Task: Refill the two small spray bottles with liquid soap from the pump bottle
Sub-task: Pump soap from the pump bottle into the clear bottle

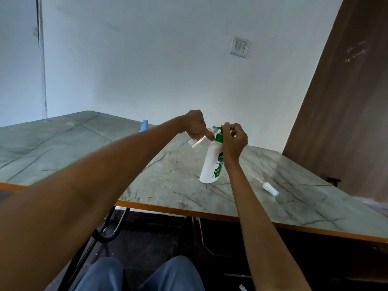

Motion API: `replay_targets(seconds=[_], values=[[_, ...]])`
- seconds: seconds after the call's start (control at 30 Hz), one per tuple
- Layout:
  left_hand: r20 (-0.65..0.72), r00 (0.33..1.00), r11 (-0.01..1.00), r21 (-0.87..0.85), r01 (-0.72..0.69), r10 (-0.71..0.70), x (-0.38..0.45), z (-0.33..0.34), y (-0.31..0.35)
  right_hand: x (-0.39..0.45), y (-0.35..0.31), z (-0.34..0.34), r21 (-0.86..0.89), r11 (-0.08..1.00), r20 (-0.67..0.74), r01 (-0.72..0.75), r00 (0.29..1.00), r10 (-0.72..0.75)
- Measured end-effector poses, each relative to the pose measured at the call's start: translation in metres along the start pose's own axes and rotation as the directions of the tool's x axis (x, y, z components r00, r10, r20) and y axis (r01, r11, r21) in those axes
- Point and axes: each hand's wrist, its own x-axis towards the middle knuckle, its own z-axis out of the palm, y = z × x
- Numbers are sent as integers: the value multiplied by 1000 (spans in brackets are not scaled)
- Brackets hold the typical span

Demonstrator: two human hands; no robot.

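A white pump bottle (210,162) with a green pump head stands on the marble-pattern table (168,181). My left hand (195,124) holds a small clear spray bottle (197,141) tilted, its mouth up against the green nozzle. My right hand (235,139) is on top of the pump head, fingers curled over it. A white spray cap with its dip tube (269,188) lies on the table to the right. A blue spray bottle (144,125) stands at the far side, partly hidden behind my left forearm.
The table has an orange front edge (189,213). A brown wooden panel (346,101) rises at the right, with a wall switch (239,46) on the white wall behind. My knees in blue trousers (138,276) are under the table.
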Motion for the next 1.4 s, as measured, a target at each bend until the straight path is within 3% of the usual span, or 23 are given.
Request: replay_targets(seconds=[0.5,0.73,1.4], values=[[13,1000,1000,-26,-8,8,0,-1,1,2,0,-1,-12,1000,-6,17,1000,-17],[5,1000,1000,-15,-7,8,2,-7,3,11,-5,-1,-42,999,53,12,999,-10],[8,1000,999,-36,-20,21,-2,-1,1,5,1,0,-27,1000,-3,-1,1000,1]])
